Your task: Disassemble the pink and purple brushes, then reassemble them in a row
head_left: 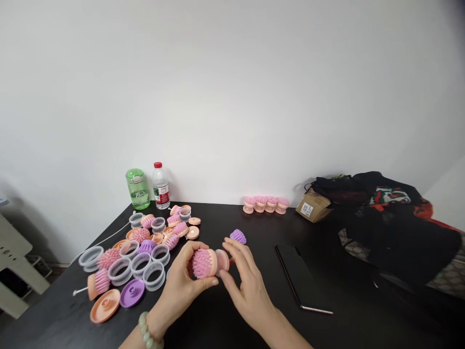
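Half-curled hands (177, 279) hold a pink brush (204, 263), clear rings (154, 285) left, black device (305, 278) right.

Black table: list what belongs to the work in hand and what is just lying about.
Likely part of the work:
pink bristled piece in the left hand, the right hand at its base
translucent rings
orange disc, purple disc
loose purple bristled piece
row of four pink pieces

Apparently lying about:
green bottle
red-capped bottle
flat black device
brown package
dark cloth bundle
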The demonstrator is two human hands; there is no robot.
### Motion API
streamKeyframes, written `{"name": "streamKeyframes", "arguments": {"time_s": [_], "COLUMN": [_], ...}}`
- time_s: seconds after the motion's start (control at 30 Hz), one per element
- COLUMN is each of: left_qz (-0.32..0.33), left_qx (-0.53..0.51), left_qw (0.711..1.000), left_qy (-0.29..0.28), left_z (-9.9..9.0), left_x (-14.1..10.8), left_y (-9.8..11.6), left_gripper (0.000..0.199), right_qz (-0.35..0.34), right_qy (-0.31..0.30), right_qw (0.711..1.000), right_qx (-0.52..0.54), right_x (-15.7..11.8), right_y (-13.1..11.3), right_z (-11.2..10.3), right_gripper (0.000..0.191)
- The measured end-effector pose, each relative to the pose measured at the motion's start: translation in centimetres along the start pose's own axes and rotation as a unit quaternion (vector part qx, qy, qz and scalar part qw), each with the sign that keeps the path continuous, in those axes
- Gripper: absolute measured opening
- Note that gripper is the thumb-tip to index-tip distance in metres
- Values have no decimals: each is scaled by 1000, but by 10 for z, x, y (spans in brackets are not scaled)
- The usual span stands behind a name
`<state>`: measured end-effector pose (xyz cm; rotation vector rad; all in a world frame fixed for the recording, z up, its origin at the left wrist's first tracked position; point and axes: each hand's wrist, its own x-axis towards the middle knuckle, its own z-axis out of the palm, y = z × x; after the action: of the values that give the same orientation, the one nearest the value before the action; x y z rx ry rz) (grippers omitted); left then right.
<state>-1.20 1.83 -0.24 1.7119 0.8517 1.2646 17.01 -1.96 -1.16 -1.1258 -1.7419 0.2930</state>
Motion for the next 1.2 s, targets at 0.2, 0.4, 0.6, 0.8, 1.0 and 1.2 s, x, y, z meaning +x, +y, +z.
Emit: {"name": "streamKeyframes", "arguments": {"time_s": [0.2, 0.4, 0.6, 0.8, 1.0, 1.2], "left_qz": [33, 24, 25, 31, 35, 29], "left_qx": [7, -83, -55, -22, -30, -30], "left_qw": [999, 996, 998, 997, 992, 991], "left_qy": [-13, 1, 26, 61, 117, 131], "left_z": [2, 9, 9, 5, 11, 16], "left_x": [-1, -4, -4, -4, -6, -6], "left_y": [-3, -6, -4, -6, -9, -15], "left_gripper": [49, 66, 44, 39, 36, 36], "right_qz": [-113, -19, 163, 266, 292, 325], "right_qy": [-22, 64, 127, 34, -29, -41], "right_qw": [993, 996, 965, 933, 911, 886], "right_qx": [-39, -62, -159, -239, -288, -328], "right_x": [4, 14, 65, 103, 125, 145], "right_y": [-1, 13, 83, 145, 172, 184], "right_z": [-1, -4, -30, -36, -18, -10], "right_gripper": [50, 32, 25, 25, 32, 31]}}
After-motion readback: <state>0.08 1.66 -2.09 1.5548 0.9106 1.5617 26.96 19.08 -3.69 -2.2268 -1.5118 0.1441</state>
